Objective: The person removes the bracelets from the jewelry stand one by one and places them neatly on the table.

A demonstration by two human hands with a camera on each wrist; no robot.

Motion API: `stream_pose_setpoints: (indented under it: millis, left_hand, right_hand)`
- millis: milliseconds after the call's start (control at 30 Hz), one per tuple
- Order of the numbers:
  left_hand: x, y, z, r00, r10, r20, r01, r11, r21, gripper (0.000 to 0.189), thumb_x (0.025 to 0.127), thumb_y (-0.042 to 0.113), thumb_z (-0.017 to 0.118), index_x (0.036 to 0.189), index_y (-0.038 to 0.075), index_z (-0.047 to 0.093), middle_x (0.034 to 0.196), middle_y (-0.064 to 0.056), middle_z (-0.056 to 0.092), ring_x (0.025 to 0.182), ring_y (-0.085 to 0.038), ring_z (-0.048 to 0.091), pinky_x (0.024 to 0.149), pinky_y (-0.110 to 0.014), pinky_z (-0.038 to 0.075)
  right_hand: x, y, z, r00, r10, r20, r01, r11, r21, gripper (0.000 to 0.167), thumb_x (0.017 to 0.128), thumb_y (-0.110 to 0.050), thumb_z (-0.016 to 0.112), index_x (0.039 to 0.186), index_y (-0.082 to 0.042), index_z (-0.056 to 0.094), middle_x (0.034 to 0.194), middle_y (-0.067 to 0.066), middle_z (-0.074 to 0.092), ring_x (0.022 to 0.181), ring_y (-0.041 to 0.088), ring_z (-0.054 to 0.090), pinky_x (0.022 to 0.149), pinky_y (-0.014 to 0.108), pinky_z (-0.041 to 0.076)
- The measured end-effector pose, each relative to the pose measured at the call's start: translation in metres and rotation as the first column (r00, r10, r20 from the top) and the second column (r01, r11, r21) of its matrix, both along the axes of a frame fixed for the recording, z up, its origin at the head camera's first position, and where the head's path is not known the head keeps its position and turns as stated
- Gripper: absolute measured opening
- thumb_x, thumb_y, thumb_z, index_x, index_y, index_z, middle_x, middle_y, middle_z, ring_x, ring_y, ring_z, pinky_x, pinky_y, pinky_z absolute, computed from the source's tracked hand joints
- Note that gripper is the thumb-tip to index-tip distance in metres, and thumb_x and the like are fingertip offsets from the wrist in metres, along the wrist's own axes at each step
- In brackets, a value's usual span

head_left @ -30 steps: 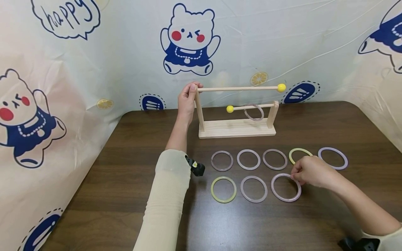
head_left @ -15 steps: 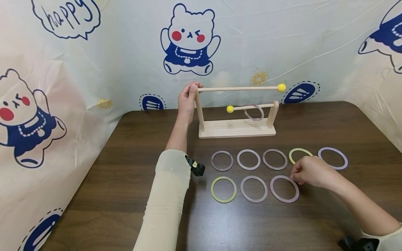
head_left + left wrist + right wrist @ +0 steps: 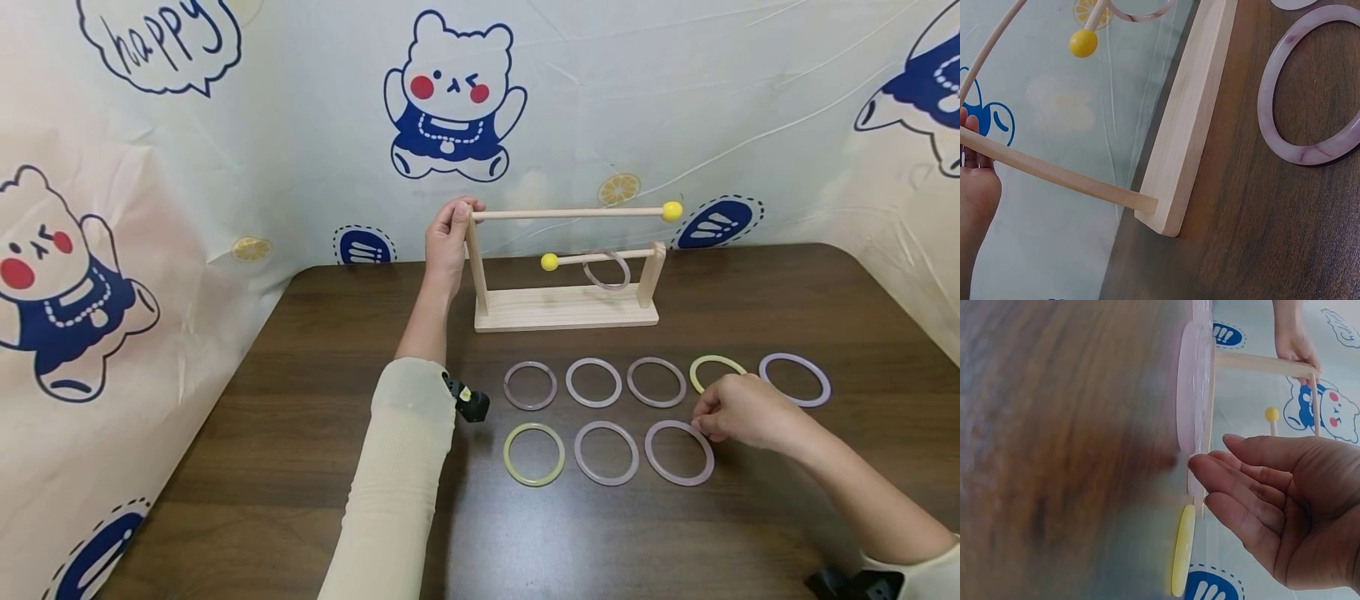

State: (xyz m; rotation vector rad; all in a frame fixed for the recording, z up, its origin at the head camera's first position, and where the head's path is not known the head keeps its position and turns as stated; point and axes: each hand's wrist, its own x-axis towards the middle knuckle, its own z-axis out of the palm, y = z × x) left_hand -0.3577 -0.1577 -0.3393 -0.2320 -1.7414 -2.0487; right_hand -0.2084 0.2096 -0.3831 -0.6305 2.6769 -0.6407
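Observation:
My left hand (image 3: 447,237) grips the top of the left post of a wooden bracelet stand (image 3: 566,312), thumb in front. The left wrist view shows that hand (image 3: 979,187) behind the post, part of it cut off. One pale bangle (image 3: 611,286) hangs on the stand's lower rod. A lilac bangle (image 3: 649,447) lies flat at the right end of the near row, the fingertips of my right hand (image 3: 757,412) at its upper right edge. In the right wrist view, thumb and forefinger stand apart beside this bangle (image 3: 1189,387), not pinching it; whether they touch it I cannot tell.
Several more bangles lie in two rows before the stand, among them a yellow-green one (image 3: 534,482) at near left and a lavender one (image 3: 827,387) at far right. My right hand partly covers another yellow-green bangle (image 3: 697,367). A patterned cloth (image 3: 315,150) hangs behind the table.
The lilac bangle at my right fingertips was slightly raised a second ago; it has gone down flat and a little left. My left hand and the stand have kept their places.

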Motion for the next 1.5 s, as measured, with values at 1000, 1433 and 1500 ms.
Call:
stream_pose_setpoints:
  millis: [1000, 1433, 1500]
  left_hand:
    - [0.001, -0.001, 0.0, 1.0, 0.013, 0.002, -0.013, 1.0, -0.008, 0.031, 0.096, 0.024, 0.049, 0.106, -0.003, 0.061, 0.088, 0.007, 0.065, 0.091, -0.021, 0.057, 0.085, -0.026, 0.04]
    - [0.002, 0.0, 0.001, 1.0, 0.014, -0.004, -0.014, 1.0, -0.019, 0.029, 0.096, 0.024, 0.049, 0.104, -0.001, 0.062, 0.089, 0.006, 0.065, 0.092, -0.023, 0.056, 0.086, -0.027, 0.04]
    - [0.001, 0.0, 0.001, 1.0, 0.014, -0.004, -0.014, 1.0, -0.017, 0.029, 0.096, 0.024, 0.049, 0.103, -0.001, 0.063, 0.088, 0.006, 0.065, 0.091, -0.021, 0.056, 0.086, -0.027, 0.04]
  right_hand:
    - [-0.016, -0.003, 0.021, 0.971, -0.151, -0.185, 0.13, 0.984, -0.122, 0.008, 0.082, -0.012, 0.068, 0.085, -0.006, 0.072, 0.071, -0.002, 0.067, 0.063, 0.012, 0.055, 0.053, 0.03, 0.04]
    - [-0.021, -0.011, 0.023, 0.952, -0.206, -0.228, 0.164, 0.968, -0.191, 0.014, 0.084, -0.016, 0.068, 0.09, -0.004, 0.072, 0.077, 0.004, 0.069, 0.068, 0.016, 0.059, 0.055, 0.03, 0.042]
    - [-0.021, -0.013, 0.021, 0.926, -0.236, -0.293, 0.171, 0.958, -0.232, 0.014, 0.083, -0.016, 0.069, 0.091, -0.004, 0.072, 0.079, 0.006, 0.069, 0.07, 0.02, 0.062, 0.055, 0.028, 0.043]
